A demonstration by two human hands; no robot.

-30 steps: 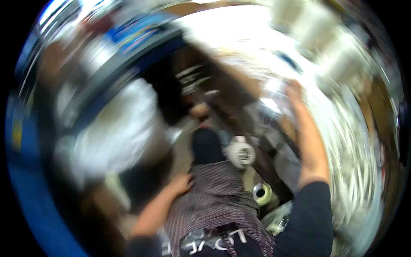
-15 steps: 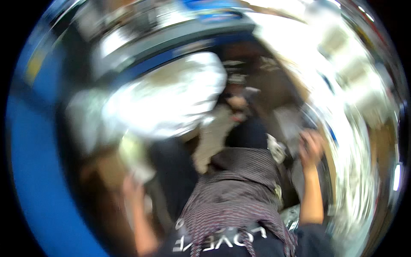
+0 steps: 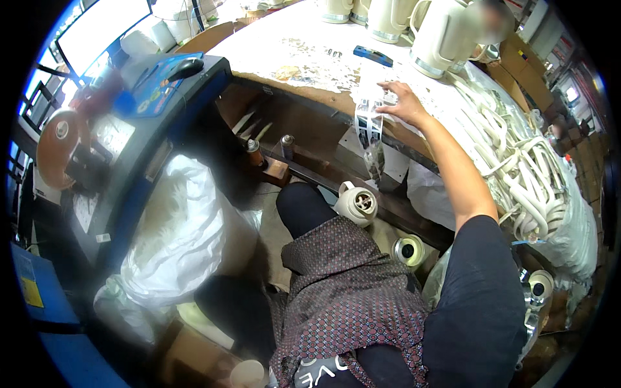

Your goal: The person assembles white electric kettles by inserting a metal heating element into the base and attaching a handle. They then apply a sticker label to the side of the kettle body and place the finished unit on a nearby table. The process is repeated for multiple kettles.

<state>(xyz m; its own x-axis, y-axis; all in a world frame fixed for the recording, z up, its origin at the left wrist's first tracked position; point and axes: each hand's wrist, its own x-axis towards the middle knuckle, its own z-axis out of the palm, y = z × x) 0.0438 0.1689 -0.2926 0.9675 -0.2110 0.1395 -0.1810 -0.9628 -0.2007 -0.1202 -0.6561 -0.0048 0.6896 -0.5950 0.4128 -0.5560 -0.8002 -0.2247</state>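
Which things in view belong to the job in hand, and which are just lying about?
Likely the job:
strip, by the right hand
perhaps the jugs on the table

Seemingly lying about:
mouse
white bag
cans below the table

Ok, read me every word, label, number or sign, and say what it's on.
Black shirt: large white letters, partly covered; I won't copy wording.
Label strip at the right hand: too small to read.
Blue mat: colourful print, too small to read.
Yellow sticker: any print too small to read.
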